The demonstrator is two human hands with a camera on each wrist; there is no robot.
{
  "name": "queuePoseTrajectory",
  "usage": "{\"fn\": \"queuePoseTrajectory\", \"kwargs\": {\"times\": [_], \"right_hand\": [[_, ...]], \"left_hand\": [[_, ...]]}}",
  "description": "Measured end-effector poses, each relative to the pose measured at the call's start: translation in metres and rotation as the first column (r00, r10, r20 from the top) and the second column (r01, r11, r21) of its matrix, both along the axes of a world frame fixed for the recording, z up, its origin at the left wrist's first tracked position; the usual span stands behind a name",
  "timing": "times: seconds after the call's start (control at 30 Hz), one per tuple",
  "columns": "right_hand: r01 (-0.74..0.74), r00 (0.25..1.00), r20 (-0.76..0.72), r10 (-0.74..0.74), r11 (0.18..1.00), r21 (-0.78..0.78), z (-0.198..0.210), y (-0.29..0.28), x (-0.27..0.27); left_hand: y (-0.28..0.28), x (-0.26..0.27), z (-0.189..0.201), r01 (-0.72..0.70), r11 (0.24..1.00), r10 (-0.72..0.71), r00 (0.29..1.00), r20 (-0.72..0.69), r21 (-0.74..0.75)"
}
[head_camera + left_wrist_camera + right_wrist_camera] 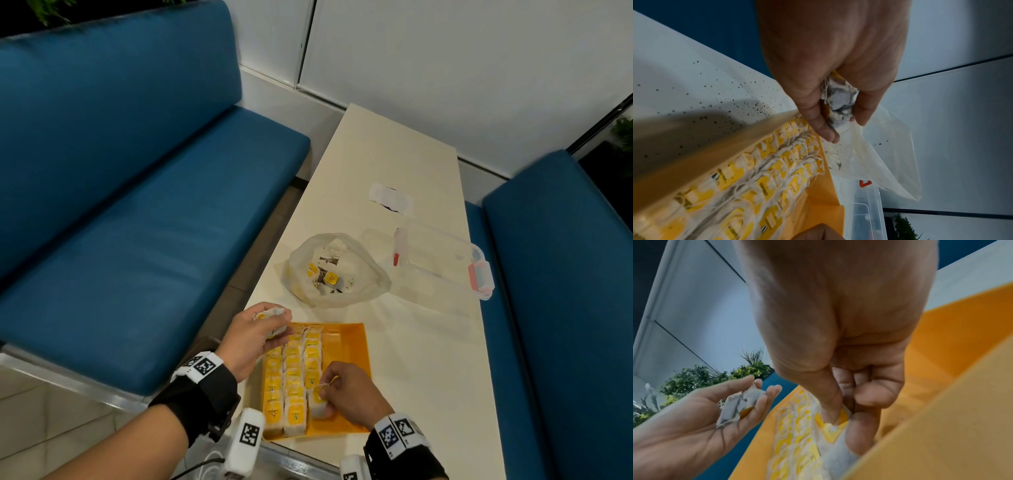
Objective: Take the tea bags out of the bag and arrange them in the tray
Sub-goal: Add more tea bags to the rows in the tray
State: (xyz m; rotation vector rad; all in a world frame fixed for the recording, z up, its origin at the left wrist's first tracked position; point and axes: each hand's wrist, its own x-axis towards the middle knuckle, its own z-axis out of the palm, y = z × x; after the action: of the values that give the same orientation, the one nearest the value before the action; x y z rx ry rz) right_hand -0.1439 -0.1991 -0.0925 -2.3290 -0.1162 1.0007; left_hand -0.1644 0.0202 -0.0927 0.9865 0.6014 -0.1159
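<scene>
Gripping tea bags, both hands [251, 334] [349, 390] work over one tray [352, 346] holding three rows.

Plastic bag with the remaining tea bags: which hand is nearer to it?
Left. The left hand, holding tea bags, sits at the tray's far corner just short of the plastic bag; the right hand works at the tray's near end.

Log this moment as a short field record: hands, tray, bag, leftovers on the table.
left hand: holds a bunch of tea bags over the tray's far left corner
right hand: pinches one tea bag at the third row's near end
tray: orange, three rows, right side bare
plastic bag: open, a few tea bags inside
clear box: right of the bag
</scene>
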Motion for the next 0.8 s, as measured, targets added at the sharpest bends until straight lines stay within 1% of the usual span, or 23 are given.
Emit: {"fn": "queuePoseTrajectory", "kwargs": {"times": [0.17, 0.43, 0.57, 0.67, 0.8], "right_hand": [[0.011, 1.000, -0.017, -0.012, 0.999, -0.038, -0.010, 0.009, -0.005], [0.122, 0.991, 0.072, -0.117, 0.991, -0.064, -0.029, 0.012, -0.009], [0.142, 0.984, 0.114, -0.134, 0.988, -0.065, -0.036, 0.013, -0.009], [0.136, 0.979, 0.164, -0.124, 0.989, -0.065, -0.040, 0.014, -0.009], [0.125, 0.974, 0.196, -0.113, 0.991, -0.051, -0.039, 0.017, -0.009]], "left_hand": [[-0.001, 0.002, -0.006, 0.017, 0.999, -0.016, 1.000, -0.021, 0.043], [-0.005, 0.003, -0.004, 0.082, 0.987, -0.076, 0.996, -0.049, 0.142], [-0.005, 0.004, -0.002, 0.096, 0.984, -0.088, 0.995, -0.055, 0.149], [-0.004, 0.004, 0.000, 0.103, 0.984, -0.095, 0.994, -0.061, 0.145], [-0.004, 0.004, 0.003, 0.103, 0.986, -0.095, 0.993, -0.068, 0.129]]}}
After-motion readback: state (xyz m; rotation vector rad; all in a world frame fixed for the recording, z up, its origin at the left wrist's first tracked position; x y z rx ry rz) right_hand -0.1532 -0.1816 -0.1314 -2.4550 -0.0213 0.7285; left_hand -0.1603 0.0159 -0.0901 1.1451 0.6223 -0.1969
